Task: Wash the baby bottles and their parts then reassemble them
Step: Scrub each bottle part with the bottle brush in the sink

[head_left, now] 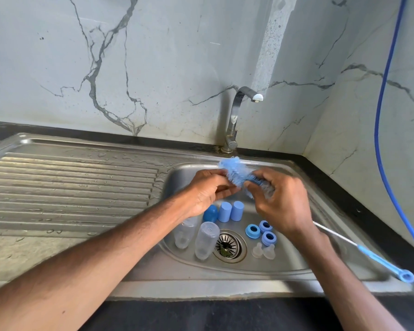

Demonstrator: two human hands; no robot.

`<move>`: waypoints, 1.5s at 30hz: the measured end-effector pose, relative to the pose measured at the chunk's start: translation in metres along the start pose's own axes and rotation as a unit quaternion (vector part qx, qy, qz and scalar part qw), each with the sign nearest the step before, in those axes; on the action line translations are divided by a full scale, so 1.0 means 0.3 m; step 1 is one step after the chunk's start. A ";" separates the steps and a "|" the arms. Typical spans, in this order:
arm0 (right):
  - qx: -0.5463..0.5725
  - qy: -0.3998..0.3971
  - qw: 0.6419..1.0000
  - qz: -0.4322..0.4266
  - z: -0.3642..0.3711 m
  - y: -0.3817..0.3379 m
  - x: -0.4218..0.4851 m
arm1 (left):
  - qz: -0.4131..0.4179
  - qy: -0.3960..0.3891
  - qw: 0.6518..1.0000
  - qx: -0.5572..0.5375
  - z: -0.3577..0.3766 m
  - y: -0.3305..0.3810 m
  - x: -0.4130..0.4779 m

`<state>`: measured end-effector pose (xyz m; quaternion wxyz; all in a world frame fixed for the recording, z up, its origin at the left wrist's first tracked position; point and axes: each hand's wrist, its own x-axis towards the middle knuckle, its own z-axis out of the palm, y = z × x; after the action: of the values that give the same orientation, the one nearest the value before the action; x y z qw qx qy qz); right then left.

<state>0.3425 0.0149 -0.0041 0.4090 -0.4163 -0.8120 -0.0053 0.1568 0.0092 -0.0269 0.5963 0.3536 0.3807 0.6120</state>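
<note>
In the sink basin point(285, 263), two clear bottles point(207, 240) lie left of the drain point(228, 246). Three blue caps point(225, 211) stand behind it, with three blue rings point(264, 231) and two clear nipples point(263, 252) on its right. Above the basin, the left hand point(208, 189) pinches the bristles of the bottle brush point(234, 173) and the right hand point(280, 201) grips its head. A wet ribbed drainboard point(69, 187) spreads left. The tap point(234, 118), marble wall point(153, 56) and blue hose point(380, 115) stand behind.
</note>
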 end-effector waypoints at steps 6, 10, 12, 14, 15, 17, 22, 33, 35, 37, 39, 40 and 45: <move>-0.058 0.085 0.992 0.076 -0.040 0.070 0.026 | -0.023 -0.045 0.999 -0.002 0.023 -0.002 -0.004; 0.020 0.014 0.998 -0.058 -0.005 0.011 -0.013 | -0.050 -0.006 0.998 -0.025 0.005 -0.007 0.003; -0.012 0.011 0.999 -0.035 0.017 0.015 0.015 | -0.064 -0.014 0.997 -0.030 0.007 0.001 0.001; -0.063 0.046 0.996 0.040 0.003 0.054 0.040 | -0.068 -0.034 0.997 -0.027 0.018 0.009 -0.005; -0.069 0.064 0.993 0.071 -0.013 0.068 0.039 | -0.070 -0.037 0.997 -0.026 0.022 0.010 -0.006; -0.037 0.092 0.994 0.045 -0.039 0.073 0.017 | -0.078 -0.028 0.996 -0.024 0.025 0.004 -0.002; -0.001 0.017 0.999 -0.048 0.014 0.013 0.004 | -0.077 -0.010 0.997 -0.030 0.013 0.000 0.001; -0.049 0.042 0.998 0.028 0.005 0.044 0.031 | -0.085 -0.004 0.995 -0.048 0.007 0.020 0.003; -0.044 0.092 0.993 0.067 -0.019 0.069 0.036 | -0.083 -0.007 0.995 -0.048 0.009 0.026 0.000; -0.012 0.102 0.995 -0.010 -0.029 0.060 0.007 | -0.081 0.012 0.995 -0.055 0.010 0.022 0.006; 0.013 0.034 0.996 -0.079 -0.003 0.023 -0.021 | -0.080 0.042 0.994 -0.059 0.006 0.016 0.009; 0.003 0.010 0.997 -0.082 0.013 0.015 -0.019 | -0.083 0.046 0.993 -0.063 0.004 0.016 0.010; -0.064 0.086 0.993 0.059 -0.005 0.073 0.041 | -0.118 -0.038 0.992 -0.037 0.008 0.028 -0.001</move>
<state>0.3544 0.0369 -0.0022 0.4493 -0.4868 -0.7460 -0.0686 0.1550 0.0090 -0.0184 0.6912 0.3066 0.3742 0.5369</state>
